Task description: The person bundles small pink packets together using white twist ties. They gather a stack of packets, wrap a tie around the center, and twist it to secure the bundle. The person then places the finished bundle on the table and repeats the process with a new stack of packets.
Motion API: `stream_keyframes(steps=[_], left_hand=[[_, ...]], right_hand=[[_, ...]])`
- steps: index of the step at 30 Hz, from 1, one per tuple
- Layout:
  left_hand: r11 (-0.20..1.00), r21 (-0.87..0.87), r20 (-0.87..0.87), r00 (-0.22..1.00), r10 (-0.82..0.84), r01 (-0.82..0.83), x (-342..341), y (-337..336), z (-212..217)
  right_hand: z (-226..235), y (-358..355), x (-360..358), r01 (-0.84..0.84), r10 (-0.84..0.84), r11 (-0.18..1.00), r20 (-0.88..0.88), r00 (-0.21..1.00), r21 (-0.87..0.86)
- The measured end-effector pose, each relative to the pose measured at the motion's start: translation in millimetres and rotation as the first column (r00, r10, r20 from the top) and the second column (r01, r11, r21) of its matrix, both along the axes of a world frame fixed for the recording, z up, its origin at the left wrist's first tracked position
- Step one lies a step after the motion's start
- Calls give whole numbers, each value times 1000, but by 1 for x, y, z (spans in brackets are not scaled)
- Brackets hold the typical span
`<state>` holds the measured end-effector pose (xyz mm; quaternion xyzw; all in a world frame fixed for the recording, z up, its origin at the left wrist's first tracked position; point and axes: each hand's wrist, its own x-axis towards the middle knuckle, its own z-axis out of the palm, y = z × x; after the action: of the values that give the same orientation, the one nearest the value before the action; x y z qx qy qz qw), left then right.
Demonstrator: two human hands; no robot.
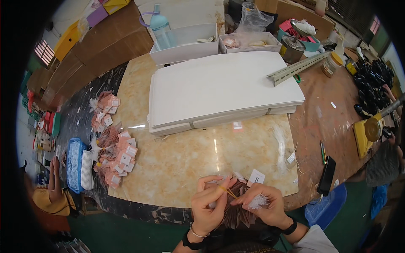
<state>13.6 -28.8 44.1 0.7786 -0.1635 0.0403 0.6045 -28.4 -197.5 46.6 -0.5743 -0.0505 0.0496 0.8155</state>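
At the near edge of the table, my two hands work close together over a bundle of pinkish-brown tags [237, 217]. My left hand [209, 206] is closed, its fingers pinching a yellow rubber band [230, 192] stretched across toward the other hand. My right hand [270, 206] grips the bundle near its bunched white strings [258, 202], which stick out past the fingers. One pale tag [256, 176] fans out above the right hand. To the left lie several finished-looking bunches of pink tags [126, 158], with another pile [105, 111] behind them.
A thick stack of white sheets [223, 88] fills the table's middle, a metal angle bar [297, 69] across its right corner. Loose white strings [280, 147], a black phone [327, 175] and a jar [331, 64] lie rightward. A blue basket [74, 164] stands left; another person's arm [55, 181] shows beyond.
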Motion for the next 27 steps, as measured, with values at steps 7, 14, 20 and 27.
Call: stream_keyframes(steps=[7,14,20,27], left_hand=[[957,-155,-199,941,-273,244,2,7,-6],[896,-73,-311,844,-437,437,7,21,-15],[849,-107,-379,768,-516,517,4,18,4],[896,-60,-650,664,-369,440,-3,17,14]], right_hand=[[-1,2,2,91,-72,974,99,992,-207],[6,0,13,337,-17,660,435,900,-671],[15,-3,24,284,141,708,522,841,-647],[32,-5,16,498,15,759,776,630,-419]])
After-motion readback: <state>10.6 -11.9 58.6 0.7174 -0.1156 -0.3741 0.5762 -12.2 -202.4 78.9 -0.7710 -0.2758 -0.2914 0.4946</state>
